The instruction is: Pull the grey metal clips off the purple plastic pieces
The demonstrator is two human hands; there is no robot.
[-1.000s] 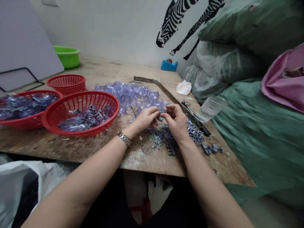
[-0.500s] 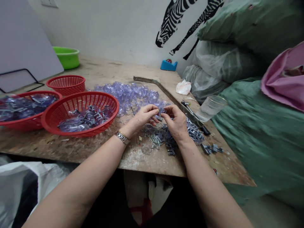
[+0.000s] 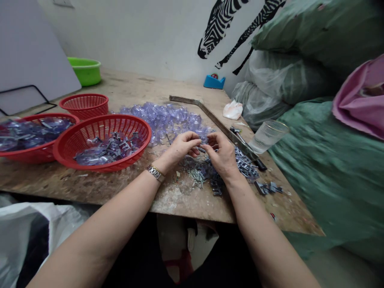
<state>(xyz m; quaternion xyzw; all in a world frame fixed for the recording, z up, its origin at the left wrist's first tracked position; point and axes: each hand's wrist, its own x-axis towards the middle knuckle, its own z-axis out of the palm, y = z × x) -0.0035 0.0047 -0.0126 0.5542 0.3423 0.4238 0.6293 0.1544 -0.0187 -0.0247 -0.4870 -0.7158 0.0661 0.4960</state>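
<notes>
My left hand (image 3: pixel 185 145) and my right hand (image 3: pixel 221 154) meet over the table, fingertips almost touching. Between them is a small clear purplish plastic piece with a dark grey part (image 3: pixel 203 149), mostly hidden by the fingers. Both hands are closed in a pinch around it. Beyond the fingers spreads a heap of clear purplish plastic pieces (image 3: pixel 171 118). Below and right of my right hand lie many small dark grey plastic parts (image 3: pixel 244 164). Thin pale pins (image 3: pixel 196 176) are piled under the hands.
A red basket (image 3: pixel 69 158) holds pieces with grey parts; another full red basket (image 3: pixel 39 156) and a smaller red basket (image 3: pixel 84 106) stand beside it. A bent metal bar (image 3: pixel 213 118), a screwdriver (image 3: pixel 260 165) and a drinking glass (image 3: pixel 267 136) lie or stand right. Green sacks (image 3: pixel 327 168) flank the table.
My fingers have shifted slightly around the small piece, and the grey part now shows less. The view has moved a little; baskets and heaps are unchanged.
</notes>
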